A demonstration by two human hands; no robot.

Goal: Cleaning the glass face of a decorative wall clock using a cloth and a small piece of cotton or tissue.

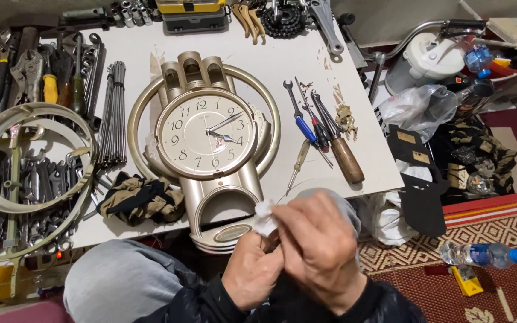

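A small white wad of tissue or cloth (264,216) sits pinched between both hands at the bottom centre of the view, just in front of the lower end of a gold-coloured wall clock (206,143). The left hand (252,272) is closed around the wad from below, and the right hand (318,245) is curled over it from above, fingers bent as if also pinching some small part; whether anything else is held there is hidden by the knuckles. The step in hand looks like wiping or cleaning a small piece, and the next move likely calls for a steady, delicate pinch. The clock lies face up on a white table (306,66), its round dial ringed by a large hoop. To its right lie several screwdrivers (315,128), one with a brown wooden handle. To its left lie a crumpled camouflage rag (142,200), a bundle of thin metal rods (113,113) and a loose metal ring frame (28,179) over spanners. A plastic water bottle (481,254) lies on a patterned carpet at right.
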